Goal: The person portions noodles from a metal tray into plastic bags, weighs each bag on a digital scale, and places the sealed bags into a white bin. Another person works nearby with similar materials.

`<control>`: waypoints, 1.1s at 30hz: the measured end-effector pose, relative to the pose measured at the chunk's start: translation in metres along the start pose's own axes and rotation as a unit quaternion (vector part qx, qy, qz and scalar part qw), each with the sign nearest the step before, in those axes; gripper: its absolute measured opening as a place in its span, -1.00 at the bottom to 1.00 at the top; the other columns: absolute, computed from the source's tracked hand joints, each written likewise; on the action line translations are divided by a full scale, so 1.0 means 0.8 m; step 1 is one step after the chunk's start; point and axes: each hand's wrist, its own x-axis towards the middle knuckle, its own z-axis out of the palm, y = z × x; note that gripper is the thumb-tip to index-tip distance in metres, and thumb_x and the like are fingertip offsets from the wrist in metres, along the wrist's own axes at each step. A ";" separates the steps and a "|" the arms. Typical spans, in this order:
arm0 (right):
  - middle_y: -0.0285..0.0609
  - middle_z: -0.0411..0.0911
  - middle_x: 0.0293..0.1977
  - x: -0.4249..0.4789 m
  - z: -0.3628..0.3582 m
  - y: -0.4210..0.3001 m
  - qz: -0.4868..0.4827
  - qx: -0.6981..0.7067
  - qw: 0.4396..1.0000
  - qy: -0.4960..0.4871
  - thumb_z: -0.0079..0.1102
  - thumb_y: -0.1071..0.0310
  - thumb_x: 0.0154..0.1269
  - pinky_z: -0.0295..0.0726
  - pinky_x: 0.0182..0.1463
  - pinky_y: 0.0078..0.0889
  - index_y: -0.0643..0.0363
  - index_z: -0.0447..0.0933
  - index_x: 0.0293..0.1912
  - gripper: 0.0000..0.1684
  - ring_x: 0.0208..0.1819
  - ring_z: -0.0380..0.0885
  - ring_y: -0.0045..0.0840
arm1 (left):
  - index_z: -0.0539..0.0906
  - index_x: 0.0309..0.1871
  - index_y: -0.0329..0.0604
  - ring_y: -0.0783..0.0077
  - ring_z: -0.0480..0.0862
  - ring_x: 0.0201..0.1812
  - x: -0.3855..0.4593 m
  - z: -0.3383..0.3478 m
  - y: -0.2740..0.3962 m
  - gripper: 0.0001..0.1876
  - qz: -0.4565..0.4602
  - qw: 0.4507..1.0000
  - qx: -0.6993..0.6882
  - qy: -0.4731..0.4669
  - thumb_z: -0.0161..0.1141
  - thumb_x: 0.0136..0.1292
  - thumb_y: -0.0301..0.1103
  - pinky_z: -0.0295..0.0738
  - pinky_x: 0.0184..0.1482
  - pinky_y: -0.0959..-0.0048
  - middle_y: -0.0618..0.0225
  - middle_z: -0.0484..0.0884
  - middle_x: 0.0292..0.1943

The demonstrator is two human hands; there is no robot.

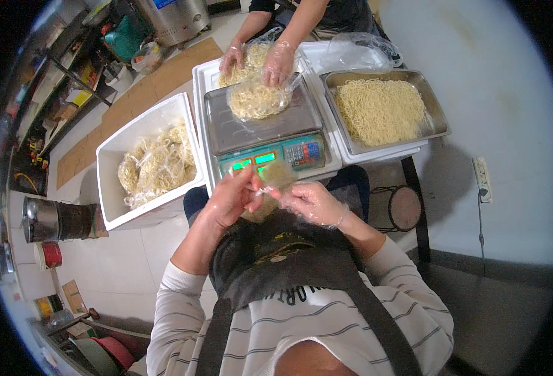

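Observation:
My left hand (232, 195) and my gloved right hand (314, 202) pinch the gathered neck of a clear plastic bag of noodles (262, 209), held over my lap at the scale's near edge. On the steel pan of the digital scale (267, 134) lies another bag of noodles (257, 101). A co-worker's gloved hand (279, 63) touches that bag, and the other (232, 58) rests by noodles behind the scale. To the left, a white foam box (147, 211) holds several bagged portions of noodles (159, 164). Loose noodles (380, 110) fill a metal tray (438, 117) on the right.
Clear plastic bags (361, 49) lie behind the metal tray. A white foam lid or box (333, 162) is under the scale. A black stool leg (415, 207) and a wall socket strip (482, 178) are at the right. Metal pots (43, 220) stand at the far left.

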 end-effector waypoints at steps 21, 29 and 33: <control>-0.12 0.52 -0.43 0.047 0.023 -0.011 -0.186 -0.014 0.970 0.157 0.09 0.48 0.14 0.44 -0.38 -0.40 0.25 0.49 -0.25 -0.87 -0.42 0.51 -0.42 | 0.45 -0.43 -0.40 -0.05 0.46 -0.42 -0.028 0.057 -0.024 -0.92 0.458 0.766 0.442 0.090 0.04 0.17 -0.57 0.42 -0.28 0.24 0.03 0.43 -0.40; -0.05 0.46 -0.52 0.046 0.003 -0.014 -0.213 -0.210 0.912 0.279 0.04 0.53 0.04 0.45 -0.37 -0.26 0.23 0.43 -0.42 -0.96 -0.45 0.50 -0.17 | 0.45 -0.40 -0.37 0.17 0.46 -0.48 -0.039 0.030 0.004 -0.74 0.514 0.693 0.476 0.171 -0.14 0.36 -0.39 0.37 -0.36 0.36 0.10 0.47 -0.50; -0.25 0.36 -0.64 0.043 -0.027 0.031 -0.099 0.044 0.927 0.359 -0.10 0.51 0.18 0.45 -0.25 -0.36 0.17 0.39 -0.51 -0.83 -0.58 0.34 -0.46 | 0.37 -0.56 -0.28 0.37 0.44 -0.52 -0.058 0.009 0.014 -0.55 0.400 0.859 0.252 0.196 -0.29 0.45 -0.22 0.48 -0.28 0.37 0.25 0.42 -0.59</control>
